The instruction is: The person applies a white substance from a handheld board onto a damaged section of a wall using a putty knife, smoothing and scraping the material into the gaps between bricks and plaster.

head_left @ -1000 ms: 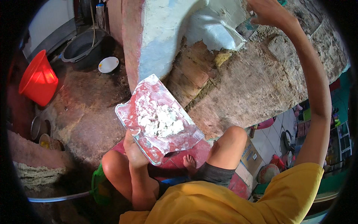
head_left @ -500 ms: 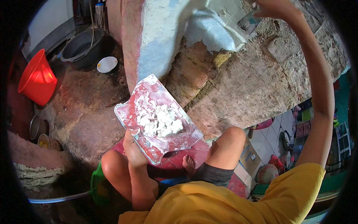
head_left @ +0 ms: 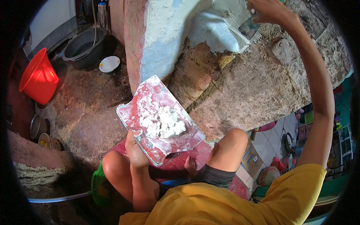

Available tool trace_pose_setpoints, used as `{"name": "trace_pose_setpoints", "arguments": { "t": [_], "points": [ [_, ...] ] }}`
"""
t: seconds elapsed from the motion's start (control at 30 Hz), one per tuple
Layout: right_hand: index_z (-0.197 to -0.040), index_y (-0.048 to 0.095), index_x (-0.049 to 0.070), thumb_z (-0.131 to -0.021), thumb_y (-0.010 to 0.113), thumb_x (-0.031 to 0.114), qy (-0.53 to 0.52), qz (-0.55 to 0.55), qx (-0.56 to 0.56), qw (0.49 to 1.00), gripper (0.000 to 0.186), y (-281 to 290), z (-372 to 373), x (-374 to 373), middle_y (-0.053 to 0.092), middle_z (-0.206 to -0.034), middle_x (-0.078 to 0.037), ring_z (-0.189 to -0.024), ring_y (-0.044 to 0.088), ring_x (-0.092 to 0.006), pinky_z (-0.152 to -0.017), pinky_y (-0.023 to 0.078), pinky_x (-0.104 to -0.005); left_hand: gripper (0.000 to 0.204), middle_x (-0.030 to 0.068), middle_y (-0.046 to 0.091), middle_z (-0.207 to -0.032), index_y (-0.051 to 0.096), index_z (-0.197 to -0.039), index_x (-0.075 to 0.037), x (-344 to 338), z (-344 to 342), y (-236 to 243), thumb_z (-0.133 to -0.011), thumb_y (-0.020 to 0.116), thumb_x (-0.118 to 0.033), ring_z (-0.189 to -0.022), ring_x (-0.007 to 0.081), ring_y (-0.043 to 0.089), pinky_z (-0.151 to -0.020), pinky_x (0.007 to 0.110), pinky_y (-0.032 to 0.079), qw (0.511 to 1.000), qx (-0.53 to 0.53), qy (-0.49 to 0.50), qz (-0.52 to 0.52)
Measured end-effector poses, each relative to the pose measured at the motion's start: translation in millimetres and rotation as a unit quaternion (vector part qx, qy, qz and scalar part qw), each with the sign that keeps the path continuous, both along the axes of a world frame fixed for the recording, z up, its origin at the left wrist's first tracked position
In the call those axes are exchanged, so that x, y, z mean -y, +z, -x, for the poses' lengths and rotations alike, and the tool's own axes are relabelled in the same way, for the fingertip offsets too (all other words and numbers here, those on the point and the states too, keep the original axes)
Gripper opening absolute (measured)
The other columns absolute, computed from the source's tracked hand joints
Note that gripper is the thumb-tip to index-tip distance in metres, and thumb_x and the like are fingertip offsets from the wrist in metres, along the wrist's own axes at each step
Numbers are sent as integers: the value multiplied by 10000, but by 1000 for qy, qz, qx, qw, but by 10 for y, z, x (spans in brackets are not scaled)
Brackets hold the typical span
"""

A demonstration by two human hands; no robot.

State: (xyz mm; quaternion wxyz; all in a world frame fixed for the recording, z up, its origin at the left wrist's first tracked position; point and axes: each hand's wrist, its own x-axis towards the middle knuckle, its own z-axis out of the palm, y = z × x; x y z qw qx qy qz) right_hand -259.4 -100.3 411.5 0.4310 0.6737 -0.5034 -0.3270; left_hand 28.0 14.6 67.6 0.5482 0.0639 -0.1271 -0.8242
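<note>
My left hand (head_left: 136, 152) grips the near edge of a flat red board (head_left: 150, 153), its thumb on top. The board is smeared white and carries a lumpy heap of white plaster (head_left: 165, 123). At the top right, my right arm is stretched out to the rough wall. There my right hand (head_left: 270, 11) is closed on a flat, greyish scraper (head_left: 248, 28), whose blade lies against the edge of a smooth, wet-looking plaster patch (head_left: 213, 32). The scraper's handle is hidden in my fingers.
Bare, rough stone wall (head_left: 255, 86) fills the right side. To the left stand a red bucket (head_left: 39, 80), a black basin (head_left: 84, 48) and a white plate (head_left: 109, 64). Metal bowl (head_left: 36, 125) and tub (head_left: 48, 141) sit lower left; household goods crowd the tiled floor (head_left: 268, 142) at right.
My right hand has shifted slightly left and down along the wall with the scraper. My left hand and the board stay nearly in place; the whole view has moved a little.
</note>
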Motion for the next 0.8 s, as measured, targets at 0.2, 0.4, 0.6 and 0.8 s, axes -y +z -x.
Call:
{"name": "trace_pose_setpoints", "arguments": {
  "t": [0.2, 0.4, 0.6, 0.8],
  "points": [
    [-631, 658, 73, -552, 677, 243, -31, 18, -41, 999, 188, -33, 13, 44, 603, -603, -106, -665, 608, -273, -923, 353, -491, 494, 199, 472, -1247, 345, -1290, 46, 10, 0, 9, -901, 363, -258, -1124, 330, 491, -973, 455, 381, 1000, -23, -12, 7],
    [-628, 652, 60, -556, 673, 244, 15, 56, -62, 996, 199, -18, 167, 116, 603, -611, -113, -676, 608, -276, -901, 374, -447, 498, 203, 475, -1241, 344, -1288, 49, -1, 2, -37, -893, 368, -254, -1118, 331, 496, -971, 454, 382, 1000, 17, 8, 4],
    [-628, 659, 79, -548, 671, 244, -26, 30, 21, 999, 183, 141, 20, 18, 603, -613, -126, -671, 602, -282, -863, 382, -457, 493, 202, 474, -1244, 343, -1286, 57, -6, 10, -2, -895, 357, -241, -1122, 330, 493, -974, 450, 380, 1000, -20, -10, 13],
    [-614, 658, 84, -533, 674, 270, -70, -10, -27, 997, 203, 6, -111, 107, 600, -605, -122, -668, 599, -274, -782, 394, -450, 492, 195, 475, -1247, 348, -1284, 57, 12, 23, -30, -899, 346, -251, -1130, 325, 487, -978, 448, 375, 1000, 3, -10, 7]
  ]
}}
